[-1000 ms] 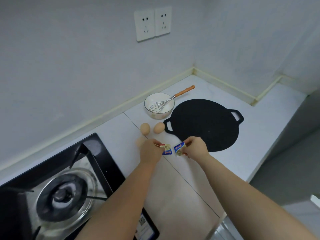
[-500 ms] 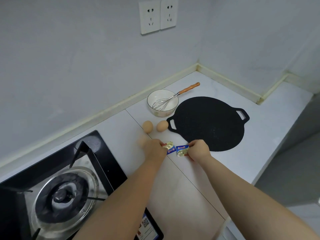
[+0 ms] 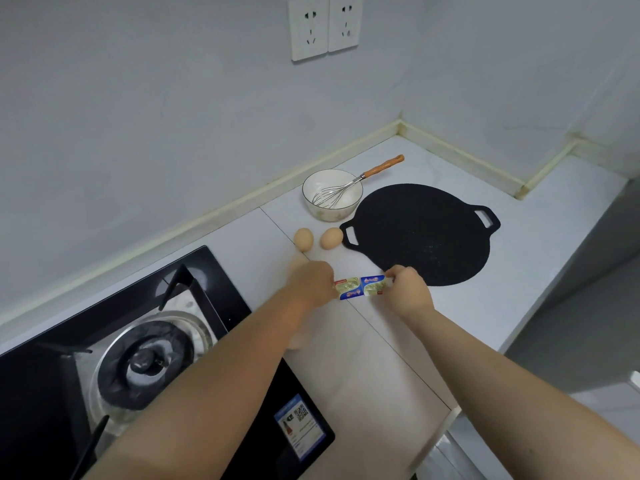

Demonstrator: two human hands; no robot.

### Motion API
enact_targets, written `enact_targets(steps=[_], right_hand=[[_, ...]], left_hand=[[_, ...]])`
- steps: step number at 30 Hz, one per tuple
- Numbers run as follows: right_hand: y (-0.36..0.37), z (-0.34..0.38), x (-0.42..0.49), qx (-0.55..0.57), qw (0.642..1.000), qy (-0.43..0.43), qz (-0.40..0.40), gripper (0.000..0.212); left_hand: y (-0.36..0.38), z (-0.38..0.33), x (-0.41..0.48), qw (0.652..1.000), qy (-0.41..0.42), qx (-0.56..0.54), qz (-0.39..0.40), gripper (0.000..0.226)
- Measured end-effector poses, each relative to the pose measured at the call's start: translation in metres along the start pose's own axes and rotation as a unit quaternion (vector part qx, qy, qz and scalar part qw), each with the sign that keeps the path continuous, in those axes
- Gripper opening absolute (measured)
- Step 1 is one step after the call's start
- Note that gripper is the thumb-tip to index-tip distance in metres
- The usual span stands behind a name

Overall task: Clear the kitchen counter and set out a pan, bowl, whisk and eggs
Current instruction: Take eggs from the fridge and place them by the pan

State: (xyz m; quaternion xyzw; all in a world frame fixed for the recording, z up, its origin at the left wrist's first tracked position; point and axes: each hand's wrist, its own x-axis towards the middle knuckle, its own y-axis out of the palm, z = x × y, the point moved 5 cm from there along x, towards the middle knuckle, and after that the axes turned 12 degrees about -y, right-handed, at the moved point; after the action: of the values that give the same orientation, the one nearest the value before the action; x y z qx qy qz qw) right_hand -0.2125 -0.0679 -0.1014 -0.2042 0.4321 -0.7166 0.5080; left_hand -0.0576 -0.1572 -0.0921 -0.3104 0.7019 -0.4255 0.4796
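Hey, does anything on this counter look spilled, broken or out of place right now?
Nothing stands out. The whisk leans in the bowl, two eggs lie intact beside the pan, and both hands hold small foil packets on the counter. No spills show.

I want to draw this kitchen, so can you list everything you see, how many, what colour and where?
Pan: 1, black, flat on the counter, right of the eggs.
Bowl: 1, white, behind the eggs, near the wall.
Whisk: 1, metal with orange handle, resting in the bowl.
Eggs: 2, tan, between bowl and hands.
Packets: 2, blue and yellow, side by side on the counter.
Stove: 1, black, left.
Sockets: 2, white, on the wall.
Counter: 1, white.
Left hand: on the left packet.
Right hand: on the right packet.
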Motion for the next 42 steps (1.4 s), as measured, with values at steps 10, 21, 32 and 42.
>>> enact_targets(steps=[10,21,32,42], right_hand=[[0.007,0.015,-0.026,-0.071,0.997,-0.034,0.014,0.027],[0.006,0.025,-0.022,0.022,0.996,-0.083,0.033,0.027],[0.001,0.058,0.023,0.301,0.949,-0.050,0.078,0.035],[0.009,0.039,0.062,0.085,0.995,-0.003,0.054,0.026]], left_hand=[[0.005,0.021,-0.047,0.968,0.041,0.214,0.124,0.067],[0.000,0.031,-0.031,0.987,0.003,-0.100,0.123,0.034],[-0.022,0.011,0.012,0.821,-0.076,-0.557,0.095,0.024],[-0.014,0.054,0.038,0.979,-0.115,-0.166,-0.035,0.039]])
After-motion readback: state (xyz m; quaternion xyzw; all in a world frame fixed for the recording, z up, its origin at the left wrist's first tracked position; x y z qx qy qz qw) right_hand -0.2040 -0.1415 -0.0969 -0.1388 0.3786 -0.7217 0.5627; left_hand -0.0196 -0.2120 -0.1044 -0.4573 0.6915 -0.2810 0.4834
